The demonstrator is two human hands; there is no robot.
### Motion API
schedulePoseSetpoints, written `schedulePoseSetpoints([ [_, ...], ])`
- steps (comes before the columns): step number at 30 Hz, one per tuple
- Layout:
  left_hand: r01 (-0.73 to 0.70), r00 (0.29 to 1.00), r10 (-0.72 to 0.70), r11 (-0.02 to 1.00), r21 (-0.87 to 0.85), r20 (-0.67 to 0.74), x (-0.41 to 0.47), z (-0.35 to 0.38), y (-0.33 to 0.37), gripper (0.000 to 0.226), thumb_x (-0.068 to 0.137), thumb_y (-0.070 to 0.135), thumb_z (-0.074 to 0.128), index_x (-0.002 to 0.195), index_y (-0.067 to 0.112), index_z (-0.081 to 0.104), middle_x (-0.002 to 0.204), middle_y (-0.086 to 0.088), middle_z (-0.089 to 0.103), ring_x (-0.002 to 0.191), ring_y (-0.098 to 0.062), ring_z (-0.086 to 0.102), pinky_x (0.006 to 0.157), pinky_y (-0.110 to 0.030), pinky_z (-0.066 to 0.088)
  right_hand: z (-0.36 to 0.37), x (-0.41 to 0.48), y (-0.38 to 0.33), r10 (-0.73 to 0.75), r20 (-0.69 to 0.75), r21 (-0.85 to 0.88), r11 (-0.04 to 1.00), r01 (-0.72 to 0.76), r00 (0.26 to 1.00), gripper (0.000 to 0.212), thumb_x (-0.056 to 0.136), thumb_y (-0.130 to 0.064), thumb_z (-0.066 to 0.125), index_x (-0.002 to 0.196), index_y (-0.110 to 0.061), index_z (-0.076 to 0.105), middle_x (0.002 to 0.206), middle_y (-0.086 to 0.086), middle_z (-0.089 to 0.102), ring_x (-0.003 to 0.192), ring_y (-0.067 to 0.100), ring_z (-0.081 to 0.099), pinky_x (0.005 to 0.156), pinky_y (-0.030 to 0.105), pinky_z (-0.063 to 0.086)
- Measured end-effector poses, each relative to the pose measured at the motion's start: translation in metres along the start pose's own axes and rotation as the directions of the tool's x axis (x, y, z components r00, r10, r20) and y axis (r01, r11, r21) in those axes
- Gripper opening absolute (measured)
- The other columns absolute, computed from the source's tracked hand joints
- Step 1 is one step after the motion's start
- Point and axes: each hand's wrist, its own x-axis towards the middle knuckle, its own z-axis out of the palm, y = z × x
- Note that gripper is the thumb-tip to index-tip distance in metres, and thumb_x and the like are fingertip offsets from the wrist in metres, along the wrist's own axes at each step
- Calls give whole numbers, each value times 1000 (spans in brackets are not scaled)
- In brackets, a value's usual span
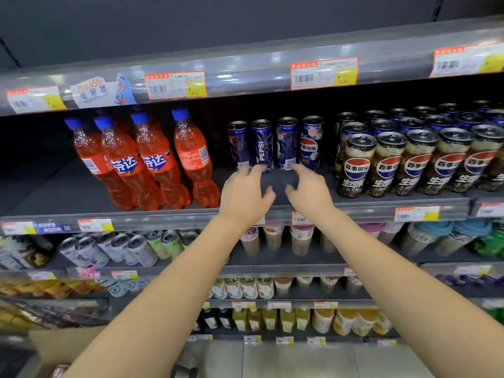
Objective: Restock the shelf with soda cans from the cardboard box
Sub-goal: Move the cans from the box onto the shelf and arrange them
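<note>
Several slim blue Pepsi cans [275, 144] stand upright in a row near the back of the grey shelf [272, 184]. Both my arms reach over the shelf's front lip. My left hand [245, 195] hovers with fingers loosely curled, fingertips at the foot of the second can. My right hand [308, 192] mirrors it, fingertips near the base of the third can. Neither hand grips a can. A corner of the cardboard box [60, 347] shows at the bottom left.
Orange Fanta bottles [147, 162] lean on the left of the same shelf. Black Pepsi cans [414, 156] crowd the right side. Price tags [323, 73] line the shelf above. Lower shelves hold cans, cups [300, 240] and bottles.
</note>
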Motion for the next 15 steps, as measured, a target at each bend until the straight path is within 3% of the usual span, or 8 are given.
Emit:
schedulePoseSetpoints([
  [4,10,1000,-11,998,67,15,-24,-12,-7,47,93,36,62,136,17,58,124,-11,63,108,-34,62,88,-42,50,6,-18,-15,-59,18,-22,998,59,998,59,93,-14,61,150,-10,44,149,12,50,134,29,50,106,38,45],
  [8,-2,999,-1,996,87,41,-51,-28,-26,51,96,36,60,143,17,54,134,-8,61,116,-32,60,97,-42,47,19,-45,-33,-90,49,-118,988,95,995,58,95,-17,59,151,-10,43,154,11,45,144,25,39,113,37,36],
  [15,-33,996,29,998,56,83,-120,-62,-83,52,95,34,59,144,17,53,138,-7,61,121,-33,60,103,-44,45,55,-106,-99,-42,115,-214,975,66,992,58,96,-18,56,152,-11,40,158,8,39,150,22,29,116,38,31],
])
